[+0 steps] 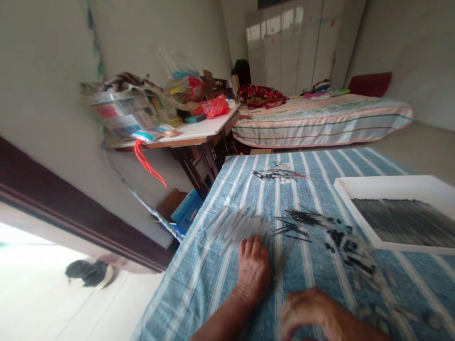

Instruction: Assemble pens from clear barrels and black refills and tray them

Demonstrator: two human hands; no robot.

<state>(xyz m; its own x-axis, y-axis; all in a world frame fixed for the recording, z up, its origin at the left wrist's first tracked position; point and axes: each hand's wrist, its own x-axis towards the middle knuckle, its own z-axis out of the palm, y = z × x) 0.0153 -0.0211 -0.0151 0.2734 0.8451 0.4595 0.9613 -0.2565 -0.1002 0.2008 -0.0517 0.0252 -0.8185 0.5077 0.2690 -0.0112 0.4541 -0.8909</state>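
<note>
My left hand (pixel 253 267) lies palm down on the striped cloth, fingers stretched forward onto the near edge of a pile of thin, translucent plastic tubes (pixel 236 223). Lower and to its right is my right hand (pixel 309 308), its fingers curled and smeared by motion; whether anything is in them is hidden. One blurred translucent tube (pixel 285 255) stands out between the hands. Beyond them lie thin black sticks (pixel 302 218). Short black and clear pieces (pixel 350 244) trail down toward the right.
A white tray (pixel 387 182) with rows of dark, slim sticks stands at right on the blue striped tablecloth (pixel 202 274). Dark thin pieces (pixel 279 174) lie at the far end. A cluttered side table (pixel 213 125) is at left, a bed (pixel 320 118) behind.
</note>
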